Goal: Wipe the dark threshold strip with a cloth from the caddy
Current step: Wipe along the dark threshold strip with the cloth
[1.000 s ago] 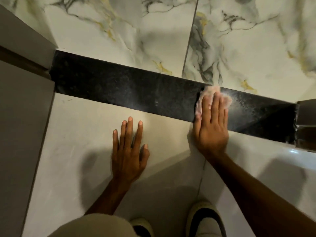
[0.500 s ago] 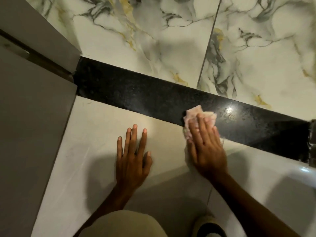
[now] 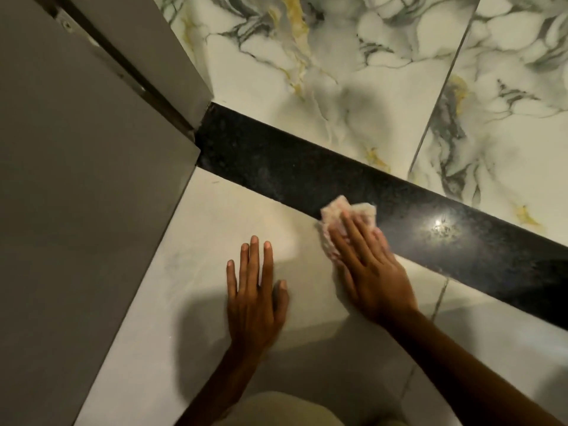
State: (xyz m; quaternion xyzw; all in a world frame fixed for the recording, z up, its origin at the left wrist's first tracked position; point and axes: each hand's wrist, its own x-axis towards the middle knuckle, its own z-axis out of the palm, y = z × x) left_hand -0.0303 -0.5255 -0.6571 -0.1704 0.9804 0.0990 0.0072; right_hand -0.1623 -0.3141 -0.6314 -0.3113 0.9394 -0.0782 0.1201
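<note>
A dark, speckled threshold strip [image 3: 276,167] runs diagonally across the floor from the door frame at upper left to the right edge. My right hand [image 3: 368,265] presses flat on a small pale pink cloth [image 3: 335,213] at the strip's near edge, half on the strip and half on the plain tile. Most of the cloth is hidden under my fingers. My left hand [image 3: 255,290] rests flat on the plain white tile, fingers together, holding nothing. No caddy is in view.
A grey door and frame [image 3: 92,179] fill the left side and meet the strip's left end. Veined marble tiles [image 3: 353,87] lie beyond the strip. A light glare [image 3: 442,226] shines on the strip right of the cloth. My knee [image 3: 276,410] shows at the bottom.
My right hand has slid the cloth leftward along the strip, toward the door frame. The view has shifted left too, and my left hand stays planted on the tile.
</note>
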